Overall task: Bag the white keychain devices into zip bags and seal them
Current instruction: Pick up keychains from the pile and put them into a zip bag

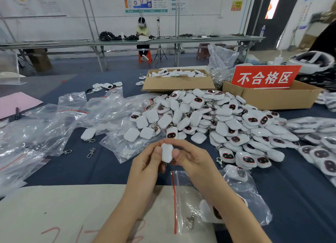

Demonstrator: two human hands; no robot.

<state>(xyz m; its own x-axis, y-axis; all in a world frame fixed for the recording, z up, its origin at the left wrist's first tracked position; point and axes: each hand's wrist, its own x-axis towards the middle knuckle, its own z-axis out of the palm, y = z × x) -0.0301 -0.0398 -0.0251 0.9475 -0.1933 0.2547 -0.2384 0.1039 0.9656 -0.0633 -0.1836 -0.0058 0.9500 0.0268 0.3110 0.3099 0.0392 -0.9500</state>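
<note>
Grip: left hand and right hand pinch one white device between thumbs and curled fingers, long axis 12-to-6, both hands equally near. Zip bag lies at 5 o'clock, under the right forearm, red-striped mouth facing 9.

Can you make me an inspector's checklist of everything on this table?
Surface: dark blue cloth; pale cardboard sheet at the near edge.
Job's things: big pile of white keychain devices; empty zip bags at left; one filled zip bag under the right forearm.
Clutter: loose clasps, pink paper, two cardboard boxes, red sign.
Hands: left hand and right hand both pinch one held device.
Cables: nothing seen.
Surroundings: long bench, seated person, wall posters.
</note>
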